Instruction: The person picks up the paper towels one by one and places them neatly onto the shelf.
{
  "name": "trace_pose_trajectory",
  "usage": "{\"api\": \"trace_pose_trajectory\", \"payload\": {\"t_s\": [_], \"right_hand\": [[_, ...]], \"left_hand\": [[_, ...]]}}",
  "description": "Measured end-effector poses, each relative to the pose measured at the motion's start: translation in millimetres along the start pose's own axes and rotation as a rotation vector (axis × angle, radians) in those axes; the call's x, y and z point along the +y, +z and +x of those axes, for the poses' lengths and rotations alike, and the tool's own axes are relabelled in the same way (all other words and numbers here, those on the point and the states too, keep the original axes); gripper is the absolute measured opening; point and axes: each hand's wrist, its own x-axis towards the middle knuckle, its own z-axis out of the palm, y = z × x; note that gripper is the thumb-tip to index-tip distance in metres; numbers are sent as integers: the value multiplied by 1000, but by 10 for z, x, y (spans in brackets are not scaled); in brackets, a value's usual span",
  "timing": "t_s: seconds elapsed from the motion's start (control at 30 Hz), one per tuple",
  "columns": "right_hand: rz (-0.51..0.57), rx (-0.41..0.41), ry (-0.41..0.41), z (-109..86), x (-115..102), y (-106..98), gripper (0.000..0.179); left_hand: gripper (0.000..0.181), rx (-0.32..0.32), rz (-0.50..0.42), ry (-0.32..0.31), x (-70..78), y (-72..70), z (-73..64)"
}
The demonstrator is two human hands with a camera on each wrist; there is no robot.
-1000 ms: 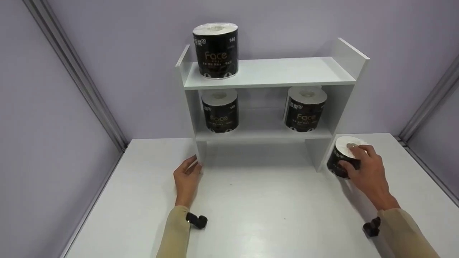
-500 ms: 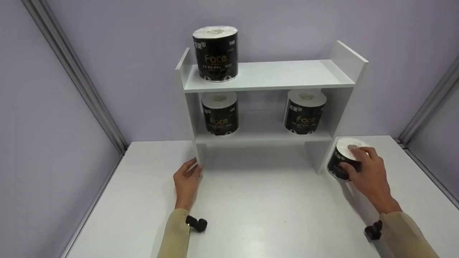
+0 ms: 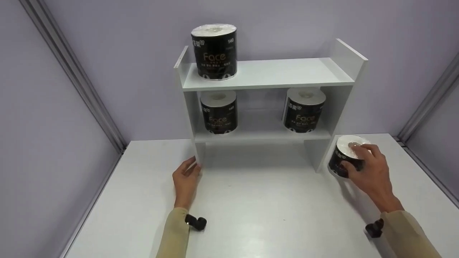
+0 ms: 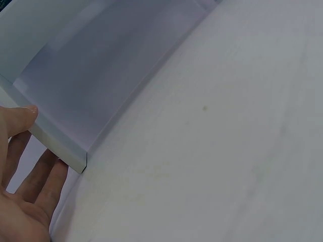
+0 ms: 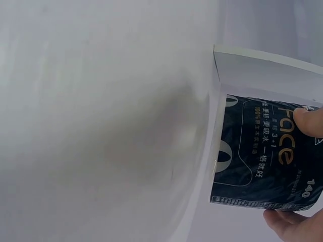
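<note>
A white two-tier shelf [image 3: 265,137] stands on the table, its front facing me. At its lower left, my left hand [image 3: 185,181] pinches the front edge of the side panel [image 4: 55,143], thumb on the inner side and fingers outside. Just right of the shelf, a toilet roll [image 3: 340,163] in a black "Face" wrapper stands upright, the printed wrapper [image 5: 257,151] close beside the right panel. My right hand [image 3: 371,172] grips this roll, the thumb on its front and other fingers over its top and far side, partly hidden.
Another wrapped roll [image 3: 215,53] stands at the left of the top board. On the middle board are a left roll [image 3: 219,114] and a right roll [image 3: 304,113]. The white table [image 3: 251,208] meets pale walls with metal corner posts [image 3: 82,86].
The right hand and its roll have shifted very slightly to the right. The left hand keeps its hold on the shelf panel, and the other rolls stay in place.
</note>
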Motion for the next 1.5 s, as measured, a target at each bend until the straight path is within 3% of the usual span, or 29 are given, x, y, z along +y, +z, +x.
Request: {"api": "trace_pose_trajectory", "payload": {"t_s": [0.77,1.2,1.5], "right_hand": [[15,-14,43,8,-10,-74,55],[24,-10,64,-41,14,-99,52],[51,31,6,-32,-10,-143,53]], "left_hand": [[37,19,-5,-12,3,5,-6],[38,-4,-28,-17,8,11,-9],[38,6,-1,8,8,3,2]]}}
